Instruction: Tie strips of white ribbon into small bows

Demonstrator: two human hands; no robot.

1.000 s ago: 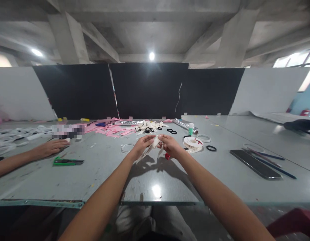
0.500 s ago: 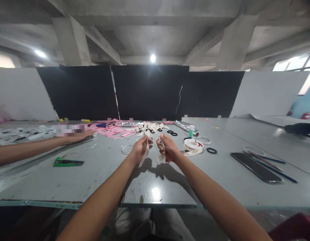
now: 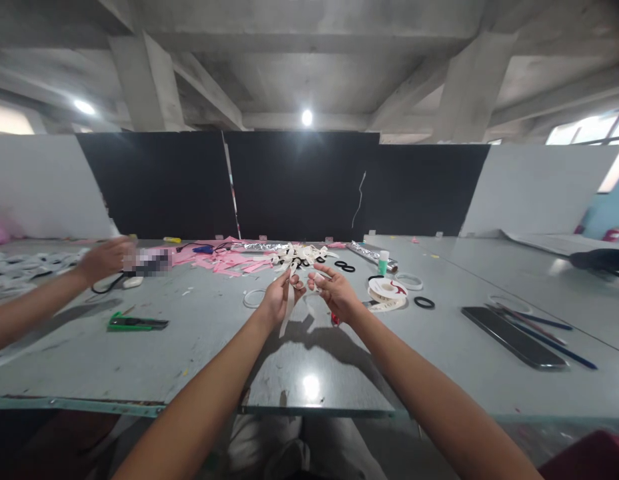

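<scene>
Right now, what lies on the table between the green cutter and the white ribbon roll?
In the head view, between the green cutter and the ribbon roll lie a thin white ring and the person's left hand and right hand, pinching a ribbon strip.

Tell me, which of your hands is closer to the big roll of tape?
Right. The right hand is just left of the tape roll, a small gap apart. The left hand, pinching a white ribbon strip, is farther left, beyond the right hand.

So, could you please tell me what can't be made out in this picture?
- Ribbon, head view: its top is hidden in the left hand.
- Right hand: its grip is too small to judge.
- Co-worker's hand: motion-blurred.
- Patch: pixelated.
</scene>
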